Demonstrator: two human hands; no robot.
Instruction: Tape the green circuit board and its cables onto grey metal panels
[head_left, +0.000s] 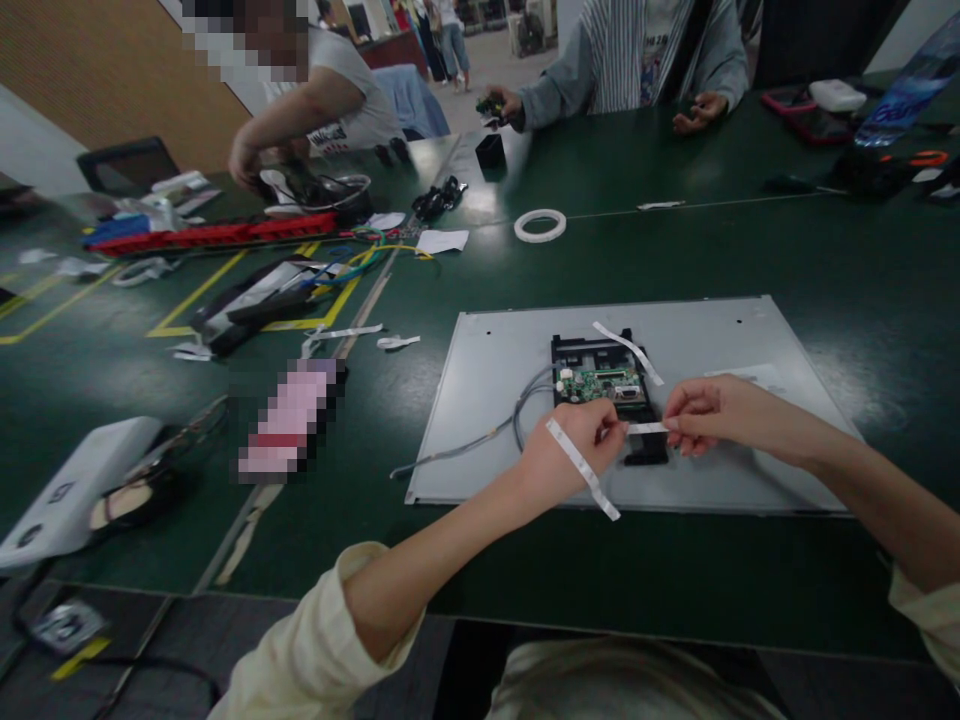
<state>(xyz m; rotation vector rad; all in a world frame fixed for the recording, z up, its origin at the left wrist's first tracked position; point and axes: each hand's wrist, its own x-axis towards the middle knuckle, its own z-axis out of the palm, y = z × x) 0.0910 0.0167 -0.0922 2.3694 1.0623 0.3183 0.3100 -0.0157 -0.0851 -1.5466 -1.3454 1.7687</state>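
Note:
A grey metal panel (pixel 712 340) lies flat on the green table, with a black frame and a small green circuit board (pixel 600 382) at its middle. My left hand (pixel 574 450) and my right hand (pixel 709 412) hover just in front of the board, both pinching a short white tape strip (pixel 646 428) stretched between them. A second white strip (pixel 581 465) sticks to the back of my left hand. Another strip (pixel 628 350) lies across the black frame. Grey cables (pixel 480 438) run left from the board.
A tape roll (pixel 539 225) sits on the green table (pixel 825 250) beyond the panel. Cables, a red strip (pixel 217 235) and tools clutter the left. A white device (pixel 67 490) lies near left. Two other people work at the far edge.

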